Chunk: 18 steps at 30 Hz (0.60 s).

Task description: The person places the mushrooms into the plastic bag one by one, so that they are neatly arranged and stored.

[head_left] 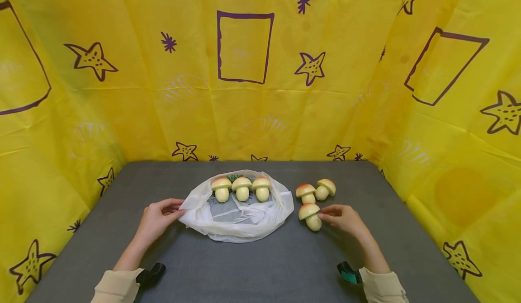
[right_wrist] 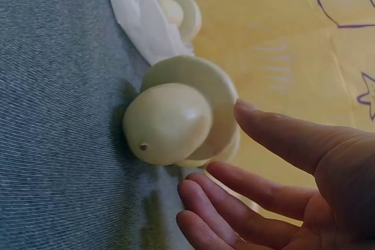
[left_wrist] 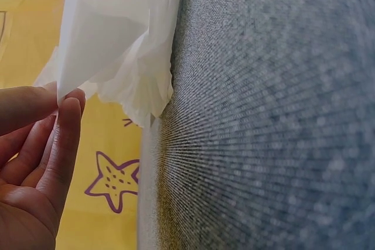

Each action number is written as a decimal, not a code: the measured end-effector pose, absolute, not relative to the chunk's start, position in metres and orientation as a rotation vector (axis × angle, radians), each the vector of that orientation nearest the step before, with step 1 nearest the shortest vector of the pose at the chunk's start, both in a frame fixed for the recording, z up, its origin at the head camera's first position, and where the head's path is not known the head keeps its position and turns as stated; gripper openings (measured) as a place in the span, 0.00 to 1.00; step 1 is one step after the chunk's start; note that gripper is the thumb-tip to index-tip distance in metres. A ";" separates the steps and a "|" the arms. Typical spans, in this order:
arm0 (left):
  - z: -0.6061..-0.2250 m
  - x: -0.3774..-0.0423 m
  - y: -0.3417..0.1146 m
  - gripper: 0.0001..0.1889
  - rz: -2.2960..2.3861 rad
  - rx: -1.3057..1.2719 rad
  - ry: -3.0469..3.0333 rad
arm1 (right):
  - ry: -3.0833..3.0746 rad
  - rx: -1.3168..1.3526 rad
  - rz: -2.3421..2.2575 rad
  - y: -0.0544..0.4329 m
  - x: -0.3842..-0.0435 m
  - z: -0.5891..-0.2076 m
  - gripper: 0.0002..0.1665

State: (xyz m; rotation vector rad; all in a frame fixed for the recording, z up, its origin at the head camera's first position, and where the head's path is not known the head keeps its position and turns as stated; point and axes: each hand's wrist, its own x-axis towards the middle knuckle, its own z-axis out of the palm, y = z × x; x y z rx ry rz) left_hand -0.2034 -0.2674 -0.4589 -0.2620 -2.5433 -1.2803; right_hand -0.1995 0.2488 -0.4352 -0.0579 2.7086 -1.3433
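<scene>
My left hand [head_left: 158, 216] pinches the left rim of a white plastic bag [head_left: 238, 231] between thumb and fingers, also clear in the left wrist view. The bag's mouth spreads wide on the table. Three toy mushrooms [head_left: 242, 190] with yellow-orange caps stand in a row inside it. To the right of the bag, my right hand [head_left: 345, 220] is at the nearest loose mushroom [head_left: 312, 221]. In the right wrist view the thumb is by this mushroom's cap [right_wrist: 225, 95], and the loosely bent fingers lie beside it without wrapping round. Whether the thumb touches is unclear.
Two more loose mushrooms, a red-capped one [head_left: 306, 194] and a paler one [head_left: 325, 189], lie just behind the nearest. Everything rests on a dark grey table [head_left: 252, 271]. Yellow curtains [head_left: 244, 113] with purple stars enclose the back and sides.
</scene>
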 end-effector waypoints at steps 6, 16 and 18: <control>-0.458 -0.202 -0.267 0.15 -1.281 -0.259 -2.549 | 2.694 -0.083 -1.340 0.244 -0.197 -0.438 0.25; -0.457 -0.201 -0.266 0.15 -1.269 -0.261 -2.546 | 2.688 -0.091 -1.349 0.239 -0.199 -0.442 0.26; -0.457 -0.201 -0.267 0.15 -1.270 -0.259 -2.545 | 2.686 -0.091 -1.346 0.238 -0.199 -0.443 0.27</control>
